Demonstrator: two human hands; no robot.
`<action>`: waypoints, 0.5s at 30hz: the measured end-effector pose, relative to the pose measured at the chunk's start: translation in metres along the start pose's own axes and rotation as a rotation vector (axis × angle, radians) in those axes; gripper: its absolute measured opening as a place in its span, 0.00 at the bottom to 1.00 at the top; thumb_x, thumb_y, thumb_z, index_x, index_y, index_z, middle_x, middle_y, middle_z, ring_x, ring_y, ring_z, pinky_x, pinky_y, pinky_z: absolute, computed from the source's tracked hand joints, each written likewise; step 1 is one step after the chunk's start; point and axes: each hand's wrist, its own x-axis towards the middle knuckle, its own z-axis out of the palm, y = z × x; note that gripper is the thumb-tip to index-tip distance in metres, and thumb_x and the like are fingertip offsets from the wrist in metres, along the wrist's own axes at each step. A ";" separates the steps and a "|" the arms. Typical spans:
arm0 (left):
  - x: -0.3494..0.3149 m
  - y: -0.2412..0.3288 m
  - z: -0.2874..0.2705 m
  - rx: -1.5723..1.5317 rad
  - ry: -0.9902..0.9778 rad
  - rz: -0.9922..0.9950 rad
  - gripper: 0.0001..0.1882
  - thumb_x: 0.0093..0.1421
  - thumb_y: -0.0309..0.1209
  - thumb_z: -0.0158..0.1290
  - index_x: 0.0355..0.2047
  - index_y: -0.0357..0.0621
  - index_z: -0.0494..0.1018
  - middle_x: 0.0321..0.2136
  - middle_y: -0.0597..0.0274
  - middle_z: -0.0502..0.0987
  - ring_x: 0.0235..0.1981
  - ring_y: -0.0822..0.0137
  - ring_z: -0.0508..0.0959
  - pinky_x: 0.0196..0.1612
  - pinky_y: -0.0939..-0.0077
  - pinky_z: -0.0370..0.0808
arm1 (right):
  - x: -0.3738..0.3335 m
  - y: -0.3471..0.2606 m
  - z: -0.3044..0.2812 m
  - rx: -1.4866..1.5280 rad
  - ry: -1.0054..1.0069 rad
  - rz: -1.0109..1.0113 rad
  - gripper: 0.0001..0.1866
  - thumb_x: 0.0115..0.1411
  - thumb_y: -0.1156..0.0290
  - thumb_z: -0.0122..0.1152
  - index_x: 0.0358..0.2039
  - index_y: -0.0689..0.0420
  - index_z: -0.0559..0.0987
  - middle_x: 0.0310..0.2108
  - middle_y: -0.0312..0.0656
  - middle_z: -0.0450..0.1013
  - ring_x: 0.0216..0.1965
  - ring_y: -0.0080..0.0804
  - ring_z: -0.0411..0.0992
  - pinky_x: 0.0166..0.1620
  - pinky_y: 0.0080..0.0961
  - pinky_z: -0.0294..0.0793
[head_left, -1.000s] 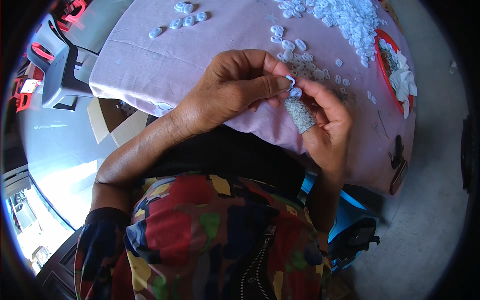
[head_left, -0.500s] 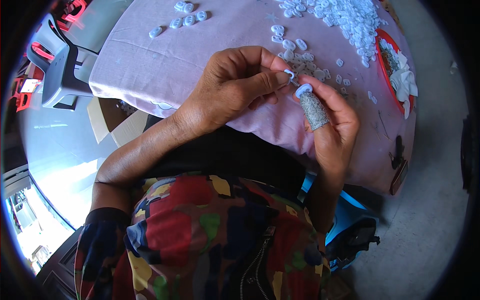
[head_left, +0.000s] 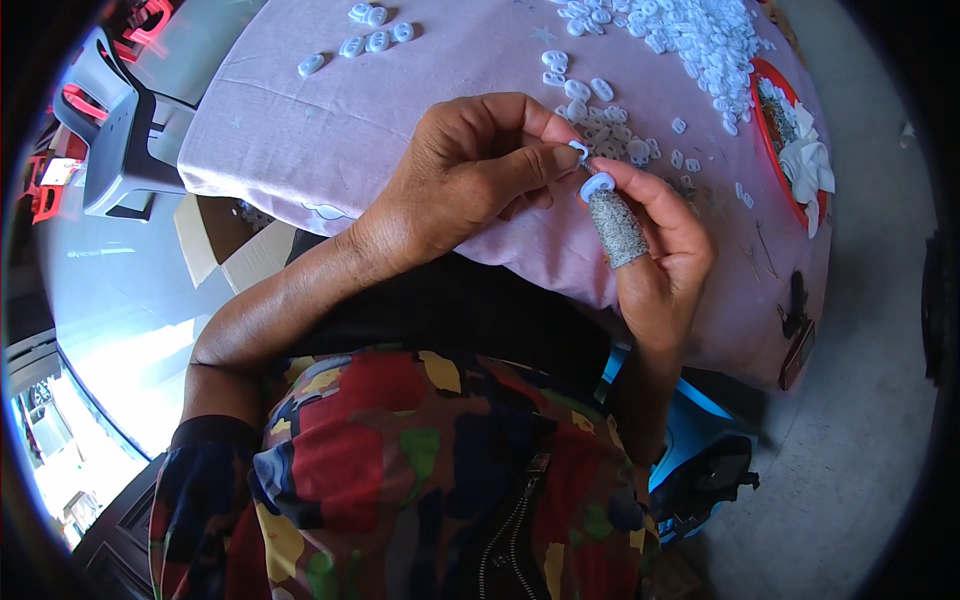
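My left hand [head_left: 470, 170] pinches a small white plastic piece [head_left: 580, 150] between thumb and forefinger. Close beside it, my right hand [head_left: 665, 270] grips a white oval plastic piece [head_left: 597, 185] between thumb and index finger. A grey speckled sleeve [head_left: 620, 228] wraps the right thumb. Something thin and spring-like [head_left: 588, 166] shows between the two pieces; its ends are hidden by the fingers. Just beyond the fingertips, small loose white parts [head_left: 605, 128] lie on the pink cloth.
A big heap of white plastic parts [head_left: 710, 50] covers the far right of the pink-covered table [head_left: 300, 130]. Several oval pieces [head_left: 377, 41] lie far left. A red basin [head_left: 768, 75], keys [head_left: 795, 310] and thin wires [head_left: 765, 250] are on the right. An open cardboard box [head_left: 205, 240] stands lower left.
My right hand has shifted slightly left, bringing the oval piece closer to the small piece. My left hand has hardly moved.
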 end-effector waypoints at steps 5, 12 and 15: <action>-0.001 0.001 0.001 -0.014 0.011 -0.002 0.07 0.63 0.27 0.53 0.40 0.39 0.74 0.32 0.66 0.76 0.32 0.79 0.75 0.36 0.88 0.75 | 0.000 0.000 0.001 -0.013 0.036 -0.015 0.15 0.57 0.86 0.54 0.46 0.69 0.76 0.42 0.44 0.74 0.43 0.25 0.73 0.48 0.19 0.71; 0.000 0.001 0.001 0.025 -0.008 0.001 0.07 0.63 0.27 0.52 0.40 0.38 0.73 0.31 0.66 0.76 0.31 0.80 0.74 0.36 0.88 0.74 | 0.000 0.000 0.004 -0.048 0.052 -0.024 0.14 0.57 0.85 0.56 0.45 0.67 0.77 0.40 0.43 0.75 0.41 0.23 0.73 0.45 0.17 0.71; 0.001 -0.001 0.001 0.033 -0.003 0.002 0.07 0.63 0.27 0.52 0.40 0.38 0.73 0.31 0.67 0.76 0.30 0.80 0.74 0.35 0.88 0.73 | 0.000 0.000 0.005 -0.053 0.069 -0.030 0.14 0.57 0.85 0.56 0.45 0.67 0.77 0.39 0.42 0.75 0.41 0.23 0.73 0.45 0.17 0.71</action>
